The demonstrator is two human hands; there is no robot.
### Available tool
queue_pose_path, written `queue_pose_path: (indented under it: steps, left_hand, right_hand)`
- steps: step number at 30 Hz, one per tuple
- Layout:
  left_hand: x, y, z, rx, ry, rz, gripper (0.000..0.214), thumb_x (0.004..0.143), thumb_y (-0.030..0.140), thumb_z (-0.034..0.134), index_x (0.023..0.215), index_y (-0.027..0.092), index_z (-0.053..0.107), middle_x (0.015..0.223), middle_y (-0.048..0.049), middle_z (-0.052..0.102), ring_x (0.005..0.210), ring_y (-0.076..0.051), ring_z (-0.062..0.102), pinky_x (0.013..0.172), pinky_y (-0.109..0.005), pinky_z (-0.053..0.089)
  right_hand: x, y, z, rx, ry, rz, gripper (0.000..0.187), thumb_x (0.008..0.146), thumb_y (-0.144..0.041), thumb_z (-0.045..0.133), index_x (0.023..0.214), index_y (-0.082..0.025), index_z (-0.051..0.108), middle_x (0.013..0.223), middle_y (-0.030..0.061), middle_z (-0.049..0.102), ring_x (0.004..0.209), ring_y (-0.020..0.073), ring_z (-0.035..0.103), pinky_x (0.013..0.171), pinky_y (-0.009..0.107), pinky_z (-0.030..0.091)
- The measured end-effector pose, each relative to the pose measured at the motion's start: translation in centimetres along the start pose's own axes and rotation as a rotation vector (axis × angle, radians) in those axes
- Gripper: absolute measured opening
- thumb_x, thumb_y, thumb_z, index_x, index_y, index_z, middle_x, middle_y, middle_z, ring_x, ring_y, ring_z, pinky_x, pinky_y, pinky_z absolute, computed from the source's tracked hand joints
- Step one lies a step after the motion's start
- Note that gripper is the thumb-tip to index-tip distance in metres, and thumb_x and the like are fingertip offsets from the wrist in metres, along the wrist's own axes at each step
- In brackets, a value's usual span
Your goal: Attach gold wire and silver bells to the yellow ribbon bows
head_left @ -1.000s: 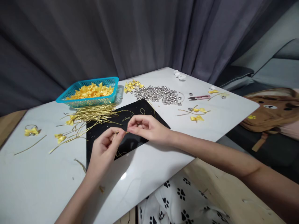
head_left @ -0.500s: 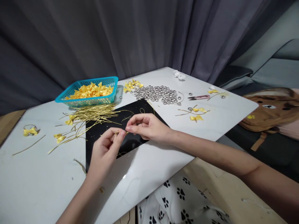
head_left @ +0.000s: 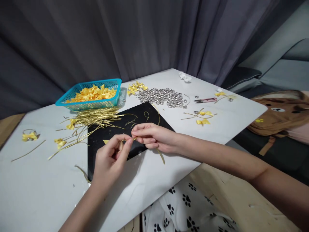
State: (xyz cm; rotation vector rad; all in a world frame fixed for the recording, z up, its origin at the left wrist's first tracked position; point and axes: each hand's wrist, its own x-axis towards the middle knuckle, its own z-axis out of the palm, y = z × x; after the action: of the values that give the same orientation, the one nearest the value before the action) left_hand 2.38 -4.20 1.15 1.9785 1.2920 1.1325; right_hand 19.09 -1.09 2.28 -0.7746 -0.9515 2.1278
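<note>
Above the black mat [head_left: 142,112], my left hand [head_left: 112,158] pinches a thin gold cord [head_left: 134,139] between thumb and index finger. My right hand [head_left: 156,137] meets it fingertip to fingertip, its thumb and index finger closed on the same cord. Below the right hand hangs a loose gold cord end [head_left: 161,157]. A yellow tip [head_left: 105,141], perhaps ribbon, pokes out behind my left hand; the rest of it is hidden by the fingers. Just beyond the left hand, a bundle of gold cords [head_left: 98,116] overlaps the mat's left side.
A blue basket [head_left: 118,93] of yellow ribbon bows stands at the back left. Silver beads [head_left: 161,96] are heaped behind the mat. Pink-handled thread snips [head_left: 206,100] lie to the right, near loose bows [head_left: 203,121]. A finished-looking bow loop [head_left: 30,136] rests far left.
Both hands have shifted slightly right, and the right hand has lowered and turned. A cord end now shows below the right hand, and a yellow tip shows behind the left.
</note>
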Motion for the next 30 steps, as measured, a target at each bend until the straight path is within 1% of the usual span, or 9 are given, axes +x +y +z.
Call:
queue_pose_path:
  steps: [4,6,9,12,17,22,27,30]
  left_hand:
    - [-0.14,-0.12,0.07,0.147,0.074,0.154,0.005,0.081,0.022,0.056,0.08,0.019,0.058,0.049,0.0087,0.029,0.042,-0.007,0.028,0.043,-0.021,0.023]
    - [-0.23,-0.15,0.14,0.198,0.12,0.182,0.004,0.081,0.021,0.056,0.078,0.019,0.058,0.049,0.009,0.027,0.042,-0.006,0.028,0.043,-0.021,0.024]
    - [-0.33,-0.29,0.23,0.238,0.146,0.198,0.007,0.081,0.021,0.055,0.075,0.019,0.058,0.049,0.0089,0.027,0.041,-0.006,0.026,0.043,-0.021,0.024]
    - [-0.32,-0.47,0.23,0.246,0.116,0.233,0.005,0.08,0.02,0.056,0.076,0.019,0.059,0.048,0.009,0.028,0.04,-0.006,0.026,0.042,-0.021,0.023]
    - [-0.22,-0.29,0.23,0.22,0.109,0.164,0.008,0.081,0.024,0.054,0.076,0.018,0.058,0.048,0.0089,0.028,0.041,-0.006,0.027,0.042,-0.021,0.024]
    - [-0.27,-0.3,0.24,0.196,0.097,0.178,0.006,0.081,0.022,0.055,0.077,0.018,0.057,0.049,0.0091,0.028,0.041,-0.006,0.027,0.042,-0.02,0.024]
    - [-0.28,-0.28,0.24,0.189,0.094,0.152,0.006,0.08,0.022,0.055,0.076,0.019,0.057,0.049,0.0089,0.028,0.042,-0.006,0.026,0.042,-0.021,0.023]
    - [-0.29,-0.16,0.24,0.179,0.086,0.124,0.008,0.08,0.024,0.055,0.074,0.019,0.057,0.048,0.0086,0.029,0.042,-0.006,0.027,0.042,-0.021,0.023]
  right_hand:
    - [-0.19,-0.35,0.43,0.083,0.015,0.111,0.02,0.086,-0.007,0.048,0.066,-0.013,0.046,0.052,-0.0074,0.041,0.035,-0.0012,0.017,0.029,0.009,0.012]
    - [-0.32,-0.46,0.61,0.105,0.022,0.14,0.022,0.086,-0.006,0.047,0.065,-0.012,0.046,0.052,-0.0078,0.039,0.036,-0.0012,0.016,0.029,0.009,0.012]
    - [-0.4,-0.38,0.66,0.124,0.041,0.117,0.021,0.086,-0.006,0.048,0.066,-0.012,0.047,0.054,-0.0078,0.039,0.036,-0.001,0.015,0.029,0.009,0.012]
    - [-0.3,-0.18,0.55,0.136,0.075,0.072,0.019,0.086,-0.006,0.048,0.068,-0.012,0.049,0.055,-0.0074,0.04,0.036,-0.0009,0.016,0.028,0.009,0.013]
    - [-0.03,0.09,0.33,0.131,0.09,0.065,0.017,0.084,-0.008,0.052,0.068,-0.012,0.05,0.055,-0.0075,0.039,0.037,-0.0008,0.018,0.029,0.01,0.012]
    - [0.04,0.34,0.13,0.107,0.066,0.05,0.012,0.082,-0.01,0.057,0.07,-0.012,0.053,0.055,-0.0071,0.039,0.039,-0.0004,0.024,0.031,0.009,0.013]
    - [-0.01,0.41,0.21,0.065,0.065,0.057,0.012,0.084,-0.012,0.056,0.072,-0.012,0.053,0.053,-0.007,0.04,0.039,-0.0001,0.024,0.032,0.01,0.012]
    - [0.02,0.48,0.16,0.076,0.07,0.048,0.011,0.083,-0.012,0.056,0.073,-0.012,0.053,0.053,-0.0072,0.038,0.039,0.0001,0.025,0.032,0.009,0.013]
